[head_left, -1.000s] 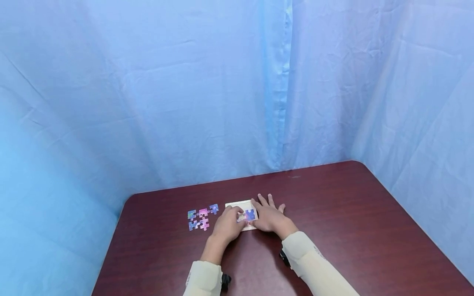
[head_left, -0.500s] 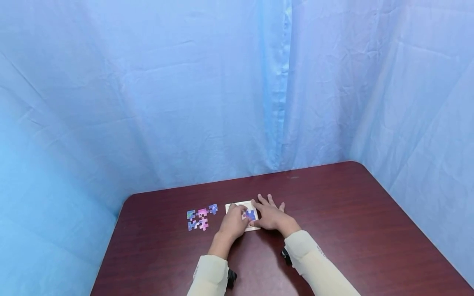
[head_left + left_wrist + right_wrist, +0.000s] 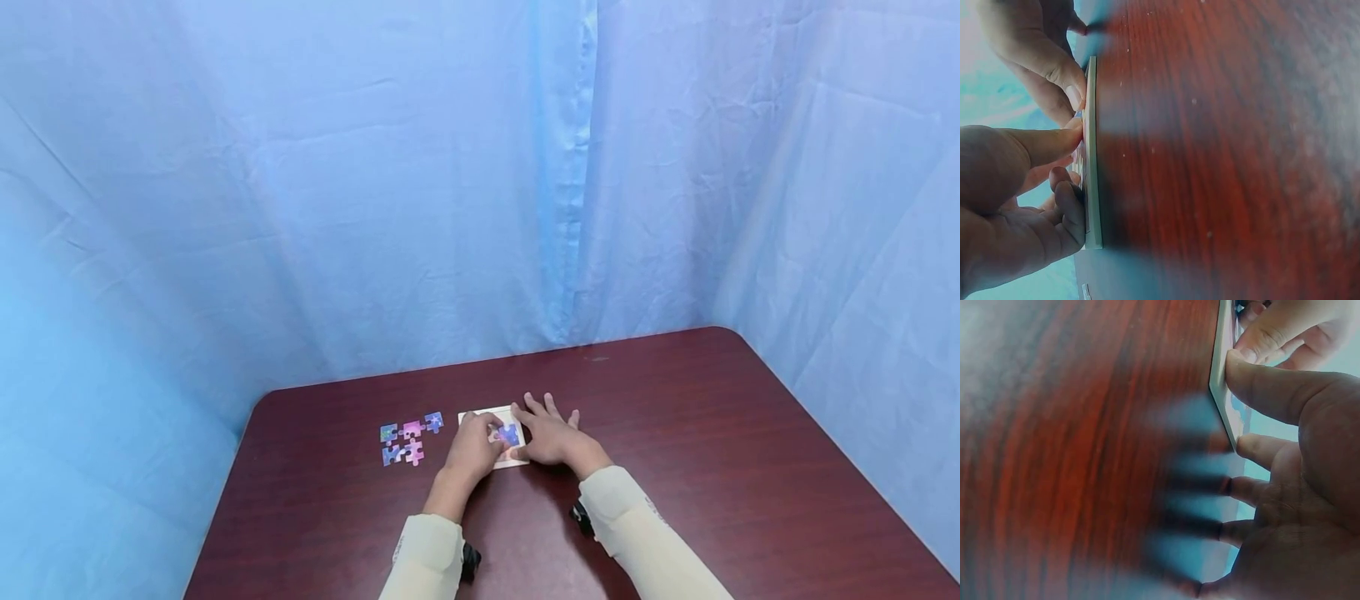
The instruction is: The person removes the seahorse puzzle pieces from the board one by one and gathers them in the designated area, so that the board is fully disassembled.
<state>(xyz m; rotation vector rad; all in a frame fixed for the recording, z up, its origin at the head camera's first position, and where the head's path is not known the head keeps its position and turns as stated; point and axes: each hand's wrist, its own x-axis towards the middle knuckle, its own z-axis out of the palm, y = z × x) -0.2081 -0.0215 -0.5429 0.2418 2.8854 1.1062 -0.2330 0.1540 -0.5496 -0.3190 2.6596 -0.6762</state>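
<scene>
A pale shallow puzzle tray lies on the table between the two hands. Inside it, toward the right, shows a blue-purple puzzle piece. My left hand reaches over the tray's left part, thumb and forefinger pinching a puzzle piece low at its surface; that piece is mostly hidden by the fingers. With thumb and index finger my right hand touches the tray's right side, its other fingers spread straight on the table. In the right wrist view the thumb rests on the tray's rim, close to the left thumb.
Left of the tray lie several loose jigsaw pieces, among them a pink one and a blue one with a star. The dark red wooden table ends at a light blue curtain behind and at the sides.
My left hand has shifted a little to the right over the tray, covering more of its left part, then stays nearly still. The right hand keeps its place at the tray's side.
</scene>
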